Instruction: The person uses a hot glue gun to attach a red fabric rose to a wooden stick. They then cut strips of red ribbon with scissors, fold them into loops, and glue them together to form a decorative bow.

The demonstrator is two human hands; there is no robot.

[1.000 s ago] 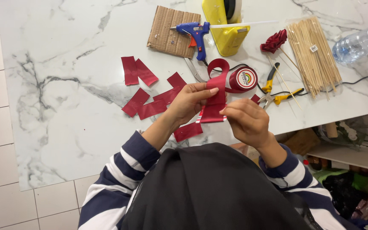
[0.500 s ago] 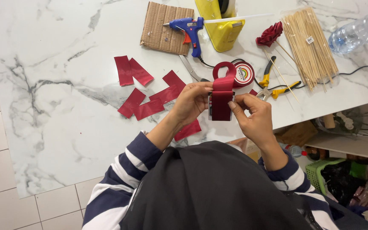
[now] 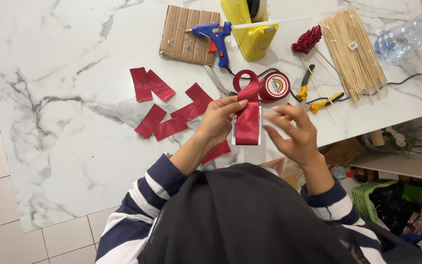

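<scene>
letting go, right hand (image 3: 291, 132) now open beside red ribbon (image 3: 247, 122).

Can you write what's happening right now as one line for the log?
left hand: holds ribbon | right hand: open beside ribbon | spool: on table | cut pieces: left of hands

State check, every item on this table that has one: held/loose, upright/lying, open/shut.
left hand: pinching the ribbon strip
right hand: fingers spread, beside the strip, contact unclear
ribbon strip: held, looped back to the spool
ribbon spool: on its side, partly unwound
cut ribbon pieces: loose, lying flat
glue gun: on cardboard, cord attached
pliers: lying, untouched
skewer bundle: bagged, lying
ribbon rose: finished, on a stick
bottle: lying
</scene>
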